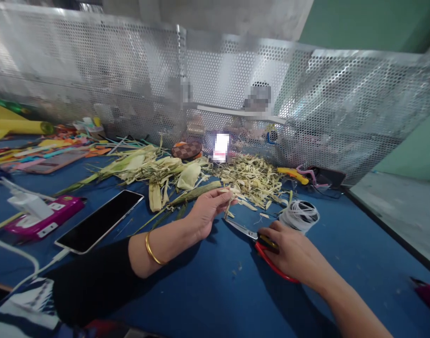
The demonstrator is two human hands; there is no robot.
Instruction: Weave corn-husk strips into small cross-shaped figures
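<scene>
My left hand (206, 211), with a gold bangle at its wrist, pinches a small pale strip of corn husk (233, 191) between thumb and fingers. My right hand (290, 249) is wrapped round the red handles of a pair of scissors (248, 232). The blades point up and left, and their tips lie just below the husk strip; whether they touch it I cannot tell. Behind my hands spreads a pile of cut husk pieces (255, 176). Longer whole husks (155, 169) lie to its left. A roll of white cord (299, 215) sits beyond my right hand.
A perforated metal screen (137, 80) closes off the back of the blue table (208, 291). On the left lie a black-screened phone (100, 220), a purple power strip (49, 220) with cables, and coloured strips (56, 150). A yellow-handled tool (292, 175) lies at the back right.
</scene>
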